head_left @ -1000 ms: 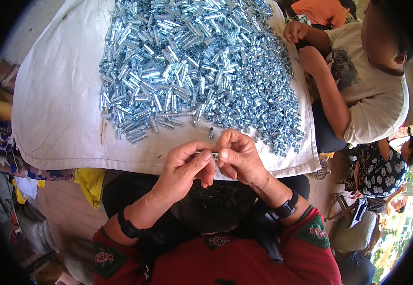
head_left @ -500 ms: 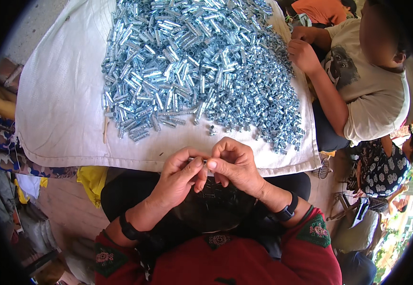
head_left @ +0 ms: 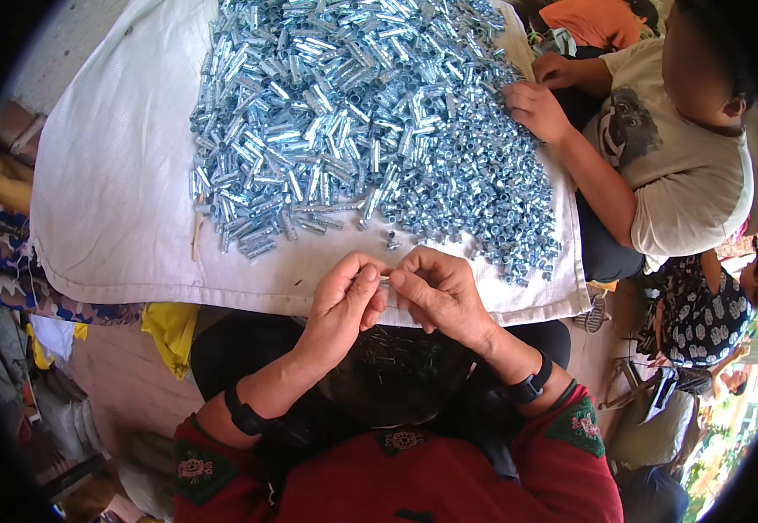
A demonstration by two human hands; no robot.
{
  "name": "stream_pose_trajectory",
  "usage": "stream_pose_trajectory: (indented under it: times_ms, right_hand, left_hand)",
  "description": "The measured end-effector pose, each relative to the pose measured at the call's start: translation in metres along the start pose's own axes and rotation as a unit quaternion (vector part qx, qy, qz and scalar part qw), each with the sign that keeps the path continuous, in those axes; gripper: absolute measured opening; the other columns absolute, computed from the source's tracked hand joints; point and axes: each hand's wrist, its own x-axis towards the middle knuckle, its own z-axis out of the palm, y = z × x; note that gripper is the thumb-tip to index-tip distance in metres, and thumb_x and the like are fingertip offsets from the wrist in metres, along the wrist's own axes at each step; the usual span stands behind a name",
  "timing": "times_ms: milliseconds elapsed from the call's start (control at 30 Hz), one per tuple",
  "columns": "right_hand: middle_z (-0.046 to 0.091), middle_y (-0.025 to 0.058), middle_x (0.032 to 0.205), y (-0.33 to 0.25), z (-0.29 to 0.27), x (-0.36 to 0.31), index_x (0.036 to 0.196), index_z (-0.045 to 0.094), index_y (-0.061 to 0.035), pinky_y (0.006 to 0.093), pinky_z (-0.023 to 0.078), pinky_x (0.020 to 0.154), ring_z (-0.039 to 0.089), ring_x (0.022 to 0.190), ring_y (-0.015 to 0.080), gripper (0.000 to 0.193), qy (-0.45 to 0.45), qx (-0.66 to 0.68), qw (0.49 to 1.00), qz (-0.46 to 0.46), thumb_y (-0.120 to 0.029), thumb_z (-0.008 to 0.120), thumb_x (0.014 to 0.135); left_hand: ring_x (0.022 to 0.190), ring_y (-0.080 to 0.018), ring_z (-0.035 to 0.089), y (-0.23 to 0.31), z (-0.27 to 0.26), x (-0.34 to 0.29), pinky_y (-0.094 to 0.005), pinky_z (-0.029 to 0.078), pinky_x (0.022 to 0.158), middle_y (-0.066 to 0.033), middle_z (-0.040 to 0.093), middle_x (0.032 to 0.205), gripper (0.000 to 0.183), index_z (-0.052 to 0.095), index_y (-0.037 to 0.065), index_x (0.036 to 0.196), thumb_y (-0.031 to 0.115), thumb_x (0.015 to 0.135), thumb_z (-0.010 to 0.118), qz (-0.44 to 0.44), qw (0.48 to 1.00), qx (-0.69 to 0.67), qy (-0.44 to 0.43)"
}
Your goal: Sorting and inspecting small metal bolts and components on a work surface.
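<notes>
Metal piece [head_left: 385,280] is sitting between the two hands, over the near edge of the white cloth [head_left: 108,200], mostly hidden. Left to right: long tubes [head_left: 283,122] are lying heaped; left hand [head_left: 344,301] is pinching one end, thumb uppermost; right hand [head_left: 444,292] is pinching the other, contact partly hidden; short rings [head_left: 501,192] are lying loose. Judgement: steadying left, keeping both ends in line, pressing lightly; tilting would be risking a slip.

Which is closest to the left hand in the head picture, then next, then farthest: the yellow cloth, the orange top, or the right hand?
From the left hand:
1. Right hand, just to its right.
2. Yellow cloth, off to the left.
3. Orange top, far away, upper right.
</notes>
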Motion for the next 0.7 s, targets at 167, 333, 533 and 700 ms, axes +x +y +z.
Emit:
stream_pose_trajectory:
  times_ms: [167,333,533,700]
  right_hand:
    - [0.055,0.002,0.062,0.005,0.0,0.0,0.08,0.053,-0.0018,0.0175,0.032,0.035,0.044,0.04,0.0036,0.017,0.003,-0.018,1.0,-0.025,-0.016,0.059,0.088]
    - [0.055,0.0018,0.059,0.004,-0.005,0.004,0.078,0.053,-0.0036,0.0163,0.032,0.034,0.044,0.039,0.0039,0.02,-0.032,0.066,0.997,-0.005,-0.019,0.062,0.086]
    - [0.055,0.0028,0.057,0.005,-0.008,0.003,0.077,0.053,-0.0047,0.0152,0.028,0.031,0.043,0.037,0.0032,0.024,-0.122,0.048,0.991,0.039,-0.024,0.065,0.083]
    - [0.057,0.0003,0.061,-0.02,-0.029,0.0,0.074,0.057,-0.0043,0.0176,0.034,0.037,0.048,0.045,0.0033,0.024,-0.363,-0.064,0.927,0.063,-0.023,0.072,0.077]
  left_hand:
    - [0.053,-0.0024,0.036,-0.001,0.004,-0.001,-0.0163,0.03,0.046,0.0023,0.043,0.064,0.021,0.049,0.004,0.096,0.023,0.098,0.039,0.022,0.999,0.023,0.017]
    - [0.051,-0.0023,0.035,-0.001,0.0,-0.001,-0.0161,0.029,0.044,0.0024,0.042,0.064,0.021,0.049,0.005,0.095,0.023,0.098,0.039,0.023,1.0,-0.012,-0.01]
    - [0.05,-0.0025,0.035,0.001,0.001,-0.011,-0.016,0.029,0.044,0.0024,0.042,0.063,0.02,0.049,0.006,0.095,0.023,0.098,0.039,-0.06,0.984,-0.158,-0.057]
    - [0.054,-0.0062,0.045,0.027,-0.006,-0.019,-0.0212,0.037,0.049,-0.0002,0.05,0.068,0.023,0.052,0.006,0.093,0.028,0.094,0.047,-0.079,0.959,0.06,-0.267]
